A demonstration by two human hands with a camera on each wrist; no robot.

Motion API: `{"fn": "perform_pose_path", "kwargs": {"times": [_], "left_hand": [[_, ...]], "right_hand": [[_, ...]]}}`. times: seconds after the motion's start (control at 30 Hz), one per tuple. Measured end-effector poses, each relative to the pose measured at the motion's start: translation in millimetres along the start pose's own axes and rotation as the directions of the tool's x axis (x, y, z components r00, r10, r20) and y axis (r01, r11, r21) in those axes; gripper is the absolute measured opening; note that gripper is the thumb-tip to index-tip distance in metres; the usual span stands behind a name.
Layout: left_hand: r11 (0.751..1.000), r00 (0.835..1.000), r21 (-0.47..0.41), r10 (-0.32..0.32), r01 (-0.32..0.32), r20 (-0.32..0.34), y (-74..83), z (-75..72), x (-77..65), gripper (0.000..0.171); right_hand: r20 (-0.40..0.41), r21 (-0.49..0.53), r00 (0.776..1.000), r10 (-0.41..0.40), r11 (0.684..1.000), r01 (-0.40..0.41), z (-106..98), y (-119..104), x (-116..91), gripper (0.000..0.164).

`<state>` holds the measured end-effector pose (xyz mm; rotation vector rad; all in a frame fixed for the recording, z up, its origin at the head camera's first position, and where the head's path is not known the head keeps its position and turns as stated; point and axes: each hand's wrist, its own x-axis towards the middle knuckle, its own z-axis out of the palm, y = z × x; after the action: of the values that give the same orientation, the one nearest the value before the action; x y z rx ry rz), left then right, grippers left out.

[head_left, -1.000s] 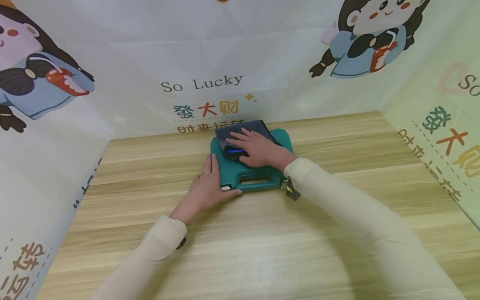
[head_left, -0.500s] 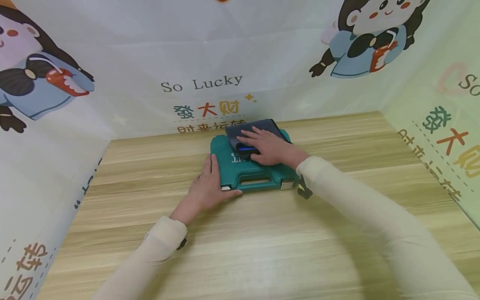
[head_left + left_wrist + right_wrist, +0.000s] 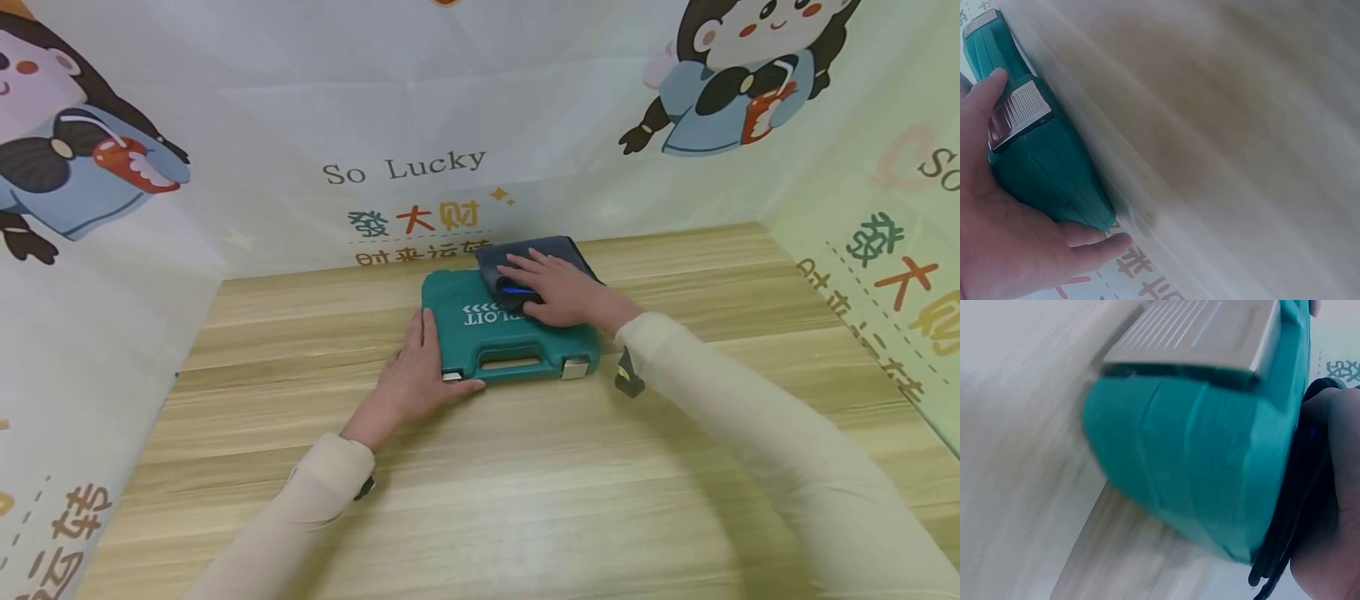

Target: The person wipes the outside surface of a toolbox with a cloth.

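A teal plastic tool case (image 3: 461,337) lies flat at the back of the table, its handle towards me and white lettering on its lid. My left hand (image 3: 408,375) rests against the case's left front corner, thumb along the front edge and straight fingers along the side. In the left wrist view, that thumb touches the case near a metal latch (image 3: 1020,112). My right hand (image 3: 562,292) lies flat with spread fingers on a folded dark grey cloth (image 3: 525,250), pressing it to the right part of the lid. Blue shows inside the cloth's fold. Hand and cloth hide part of the lettering.
The wood-grain table (image 3: 480,483) stretches in front of and beside the case. A printed white backdrop (image 3: 562,192) rises close behind the case, and more printed sheeting stands at both sides. A second metal latch (image 3: 575,368) is at the case's right front.
My right hand and the cloth have slid rightwards across the lid, uncovering more white lettering and the right latch. The left hand and the case have stayed in place.
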<state>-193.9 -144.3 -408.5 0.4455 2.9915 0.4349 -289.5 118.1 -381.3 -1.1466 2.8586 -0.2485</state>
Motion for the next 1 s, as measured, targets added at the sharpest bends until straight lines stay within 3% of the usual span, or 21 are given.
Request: {"fn": "perform_pose_path", "kwargs": {"times": [0.43,1.0], "left_hand": [[1.000,1.000,0.005,-0.004,0.004,-0.008,-0.3,0.3,-1.7,0.126],[1.000,1.000,-0.014,-0.003,0.003,-0.017,-1.1,1.6,-1.7,0.127]], "right_hand": [[-0.028,-0.007,0.999,0.035,0.999,-0.035,3,10,-11,0.061],[-0.070,0.015,0.988,0.135,0.991,-0.134,10,-5,-19,0.059]]}}
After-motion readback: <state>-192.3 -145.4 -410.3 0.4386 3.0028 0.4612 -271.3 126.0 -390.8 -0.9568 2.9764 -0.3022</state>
